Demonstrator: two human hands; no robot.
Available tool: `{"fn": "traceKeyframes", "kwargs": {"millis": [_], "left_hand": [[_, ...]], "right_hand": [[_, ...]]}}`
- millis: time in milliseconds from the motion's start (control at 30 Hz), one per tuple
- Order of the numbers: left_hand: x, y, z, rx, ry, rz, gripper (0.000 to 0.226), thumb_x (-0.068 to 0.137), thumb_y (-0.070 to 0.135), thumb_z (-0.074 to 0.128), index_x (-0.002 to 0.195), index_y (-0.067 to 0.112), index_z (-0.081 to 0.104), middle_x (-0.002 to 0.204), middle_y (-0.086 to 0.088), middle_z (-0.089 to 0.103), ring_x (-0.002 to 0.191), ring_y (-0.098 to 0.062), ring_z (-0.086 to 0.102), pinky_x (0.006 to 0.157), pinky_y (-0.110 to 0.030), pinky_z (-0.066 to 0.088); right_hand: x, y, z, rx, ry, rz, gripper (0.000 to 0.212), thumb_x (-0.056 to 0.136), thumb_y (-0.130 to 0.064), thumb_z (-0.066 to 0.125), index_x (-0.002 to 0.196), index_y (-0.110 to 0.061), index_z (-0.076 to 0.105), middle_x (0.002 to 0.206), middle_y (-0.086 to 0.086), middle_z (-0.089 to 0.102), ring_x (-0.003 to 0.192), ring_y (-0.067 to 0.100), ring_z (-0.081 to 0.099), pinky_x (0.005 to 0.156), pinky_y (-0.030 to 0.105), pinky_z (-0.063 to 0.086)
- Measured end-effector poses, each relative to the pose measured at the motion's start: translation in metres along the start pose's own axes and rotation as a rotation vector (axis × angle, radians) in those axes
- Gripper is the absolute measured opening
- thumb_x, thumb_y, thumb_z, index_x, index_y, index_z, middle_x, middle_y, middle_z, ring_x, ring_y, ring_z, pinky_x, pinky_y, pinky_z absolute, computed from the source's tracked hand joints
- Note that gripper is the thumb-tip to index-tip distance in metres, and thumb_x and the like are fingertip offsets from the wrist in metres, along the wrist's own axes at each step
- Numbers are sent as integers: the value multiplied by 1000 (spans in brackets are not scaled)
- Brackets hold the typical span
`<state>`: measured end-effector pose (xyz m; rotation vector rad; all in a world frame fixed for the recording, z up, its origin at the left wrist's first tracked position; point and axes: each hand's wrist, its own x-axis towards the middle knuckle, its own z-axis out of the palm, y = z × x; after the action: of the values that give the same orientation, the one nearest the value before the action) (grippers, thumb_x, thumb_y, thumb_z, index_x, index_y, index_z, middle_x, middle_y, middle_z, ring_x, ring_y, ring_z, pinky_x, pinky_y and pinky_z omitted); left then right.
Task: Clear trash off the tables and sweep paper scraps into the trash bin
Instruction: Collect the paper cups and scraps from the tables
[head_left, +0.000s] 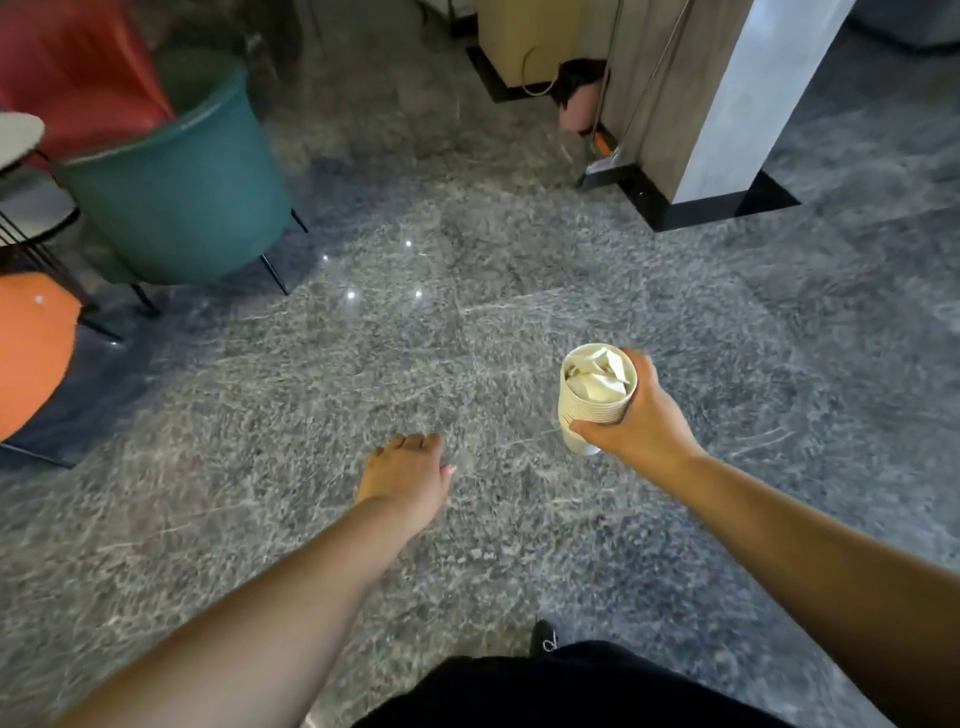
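Head view: right hand (641, 415) holds perhaps ten stacked cups (595, 397).

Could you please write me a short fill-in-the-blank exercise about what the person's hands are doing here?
1. The stack of white paper cups is held by the ____ hand.
2. The top cup is stuffed with crumpled ____.
3. The left hand holds ____.
4. The round-backed teal chair stands on the person's ____ side.

Missing words: right; paper; nothing; left.

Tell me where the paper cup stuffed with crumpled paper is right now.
In the head view, the paper cup is right of centre, gripped by the right hand above the grey stone floor, with the empty left hand lower and to its left.
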<state>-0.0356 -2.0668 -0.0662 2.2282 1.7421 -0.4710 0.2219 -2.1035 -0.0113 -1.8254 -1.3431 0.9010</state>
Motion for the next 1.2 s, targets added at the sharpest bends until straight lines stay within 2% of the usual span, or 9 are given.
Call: {"fn": "traceKeyframes", "kwargs": {"millis": [100, 233, 433, 533, 700, 833, 967, 1100, 1200], "left_hand": [[46, -3, -24, -13, -6, -14, 47, 103, 41, 34, 145, 20, 36, 142, -3, 47, 130, -25, 41, 104, -40, 39], [120, -21, -54, 6, -9, -26, 47, 103, 43, 34, 144, 20, 37, 142, -4, 47, 130, -26, 42, 105, -41, 38], [256, -54, -111, 73, 2, 33, 48, 103, 43, 33, 145, 19, 34, 144, -5, 45, 132, -27, 40, 106, -41, 37], [323, -65, -144, 75, -12, 70, 48, 103, 43, 35, 145, 20, 35, 145, -5, 44, 133, -27, 39, 106, -40, 35], [424, -75, -193, 99, -6, 140, 48, 102, 43, 36, 144, 20, 36, 143, -5, 46, 131, -28, 41, 105, -41, 36], [505, -75, -229, 107, 13, 172, 47, 102, 44, 35, 143, 20, 38, 143, -4, 47, 131, -27, 41, 106, -41, 37], [594, -68, -262, 102, 19, 201, 46, 102, 43, 36, 142, 20, 39, 141, -3, 48, 130, -26, 41, 105, -41, 37], [680, -62, -292, 95, 7, 156, 47, 102, 42, 36, 144, 21, 37, 143, -3, 47, 131, -26, 40, 104, -41, 37], [740, -59, -323, 91, 9, 129, 46, 102, 43, 37, 143, 21, 38, 142, -4, 47, 131, -26, 41, 105, -41, 37]], "right_hand": [[56, -11, -5, -12, 6, -24, 73, 66, -25, 85, 116, -40, 34, 105, -17, 54, 95, 9, 55, 74, 23, 44], [139, -27, 7, -3, -9, -29, 75, 66, -25, 86, 118, -41, 33, 102, -23, 52, 92, 3, 53, 68, 15, 39], [277, -51, 34, 5, 10, -9, 74, 66, -23, 85, 119, -37, 36, 102, -22, 52, 89, -1, 53, 65, 10, 38], [344, -66, 43, 8, 35, 27, 75, 66, -25, 85, 123, -35, 37, 106, -15, 55, 94, 7, 55, 68, 17, 40], [439, -82, 47, 22, 97, 62, 73, 65, -23, 85, 118, -35, 36, 102, -16, 54, 94, 10, 55, 73, 23, 41], [515, -85, 46, 32, 135, 79, 71, 65, -24, 85, 116, -36, 38, 98, -21, 53, 89, 4, 54, 67, 14, 40], [609, -82, 42, 37, 131, 91, 72, 65, -26, 85, 114, -42, 35, 96, -24, 53, 91, 5, 54, 75, 22, 40], [709, -83, 36, 35, 104, 88, 72, 65, -28, 84, 121, -35, 40, 101, -18, 55, 91, 6, 56, 72, 18, 40], [784, -90, 26, -11, 55, 70, 71, 64, -27, 84, 121, -30, 41, 104, -12, 58, 93, 10, 58, 75, 21, 42]]}}
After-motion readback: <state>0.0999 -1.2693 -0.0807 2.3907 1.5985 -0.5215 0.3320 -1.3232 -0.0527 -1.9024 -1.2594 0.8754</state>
